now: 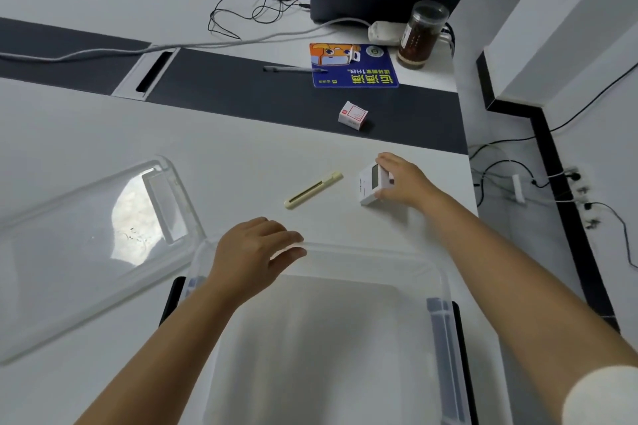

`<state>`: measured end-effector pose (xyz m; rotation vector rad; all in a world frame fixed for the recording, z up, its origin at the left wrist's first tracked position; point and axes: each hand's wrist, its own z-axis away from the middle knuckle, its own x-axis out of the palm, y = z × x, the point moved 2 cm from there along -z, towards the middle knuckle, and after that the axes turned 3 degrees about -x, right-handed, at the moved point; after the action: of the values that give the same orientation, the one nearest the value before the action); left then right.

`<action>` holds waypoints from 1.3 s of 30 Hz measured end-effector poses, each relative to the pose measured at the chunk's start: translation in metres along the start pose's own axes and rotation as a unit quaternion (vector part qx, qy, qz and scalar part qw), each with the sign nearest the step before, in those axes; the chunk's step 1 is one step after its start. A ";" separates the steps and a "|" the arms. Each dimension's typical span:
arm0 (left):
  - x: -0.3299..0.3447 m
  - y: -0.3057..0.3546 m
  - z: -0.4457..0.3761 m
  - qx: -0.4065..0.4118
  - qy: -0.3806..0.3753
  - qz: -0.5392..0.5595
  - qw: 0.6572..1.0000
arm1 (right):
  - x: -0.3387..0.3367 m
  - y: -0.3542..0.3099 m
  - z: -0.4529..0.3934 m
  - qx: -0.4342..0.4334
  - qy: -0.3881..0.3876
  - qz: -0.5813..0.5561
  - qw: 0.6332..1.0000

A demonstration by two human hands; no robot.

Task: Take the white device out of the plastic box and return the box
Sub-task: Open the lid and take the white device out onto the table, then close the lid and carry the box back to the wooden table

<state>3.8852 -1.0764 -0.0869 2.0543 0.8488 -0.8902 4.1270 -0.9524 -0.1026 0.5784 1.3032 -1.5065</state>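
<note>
The white device [371,183] is out on the white table [241,162], right of centre in the frame: a small boxy unit with a pale grey screen on its upper face and a small dark mark on the side nearest the palm, sitting tilted with one corner pointing toward the bottom of the frame. The right hand [402,181] wraps it from the right, fingers curled over its far edge and thumb pressed on its near corner, clamped on the device as it rests on the tabletop. Just left of it, apart from it, lies a slim pale yellow stick-shaped tool [313,190], set diagonally. Down at the lower centre sits the clear plastic box [438,286], open-topped, with dark latches on its left and right sides; nothing shows inside it, only the pale bottom. The left hand [255,254] lies flat across the box's far rim near its left corner, fingers together and stretched out along the edge, gripping nothing that I can make out. The box's transparent lid [86,252] lies on the table at the left of the frame, catching a bright reflection. Further up, on the dark strip, stands a small white and red carton [353,115], with a blue mouse pad [354,64] beyond it and a brown-filled jar [421,33] at upper right.
</note>
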 end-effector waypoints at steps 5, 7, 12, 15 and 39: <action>0.001 0.000 0.000 0.004 -0.011 -0.007 1.000 | 0.000 0.000 -0.002 -0.002 -0.003 -0.006 1.000; 0.000 0.000 -0.001 0.001 -0.017 -0.007 1.000 | 0.003 -0.002 -0.003 -0.001 -0.001 -0.018 1.000; -0.001 0.001 -0.003 -0.010 -0.037 0.002 0.999 | 0.009 -0.003 -0.003 0.011 0.014 -0.035 0.999; -0.002 0.003 -0.004 -0.015 -0.050 0.002 0.999 | 0.013 -0.002 -0.001 0.012 0.016 -0.027 0.999; -0.106 -0.112 0.147 -0.634 0.009 -0.061 0.771 | 0.098 -0.222 0.111 -0.168 0.156 0.108 0.967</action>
<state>3.6945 -1.1673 -0.1149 0.7986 1.1430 -0.1584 3.9197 -1.1149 -0.0568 0.7286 1.6378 -1.0124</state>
